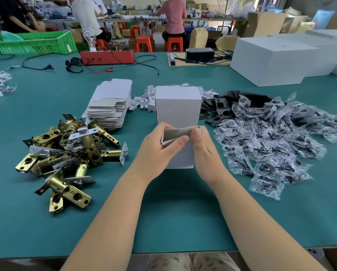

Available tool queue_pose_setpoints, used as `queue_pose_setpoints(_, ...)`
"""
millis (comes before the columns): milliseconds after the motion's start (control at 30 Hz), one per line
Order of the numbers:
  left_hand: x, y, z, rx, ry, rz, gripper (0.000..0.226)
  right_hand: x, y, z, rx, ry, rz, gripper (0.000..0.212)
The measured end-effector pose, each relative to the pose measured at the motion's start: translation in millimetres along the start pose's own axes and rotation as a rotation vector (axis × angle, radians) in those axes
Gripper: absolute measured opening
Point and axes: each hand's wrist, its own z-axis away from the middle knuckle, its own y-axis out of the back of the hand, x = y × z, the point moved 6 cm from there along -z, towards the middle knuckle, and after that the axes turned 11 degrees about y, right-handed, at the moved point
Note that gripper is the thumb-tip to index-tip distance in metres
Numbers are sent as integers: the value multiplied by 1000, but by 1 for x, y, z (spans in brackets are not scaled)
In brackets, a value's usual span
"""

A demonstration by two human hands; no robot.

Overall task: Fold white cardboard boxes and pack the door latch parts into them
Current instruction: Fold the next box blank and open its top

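Bare forearms, sleeveless — pale patterned trousers [193, 262]

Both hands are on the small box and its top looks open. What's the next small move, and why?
Probably finish forming the box: the left hand and right hand both grip it, thumbs at the open top, and nothing shows inside it. Once it holds its shape, the left hand could reach for a latch from the pile beside it.

A green crate [32, 43] and red device [107, 57] sit far back.
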Motion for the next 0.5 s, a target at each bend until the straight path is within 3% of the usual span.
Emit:
queue_pose_setpoints(133,-1,2,-1,3,27,34,27,-6,7,-2,84,44,38,42)
queue_pose_setpoints(333,-3,2,-2,-19,70,95,28,15,62,-10,645,-201,-78,17)
queue_pose_setpoints(400,-4,1,-3,-28,83,119,28,29,78,-22,668,-345,-70,8)
queue_pose_setpoints(500,-4,-2,-4,-33,103,156,28,43,89,-52,506,-414,110,12)
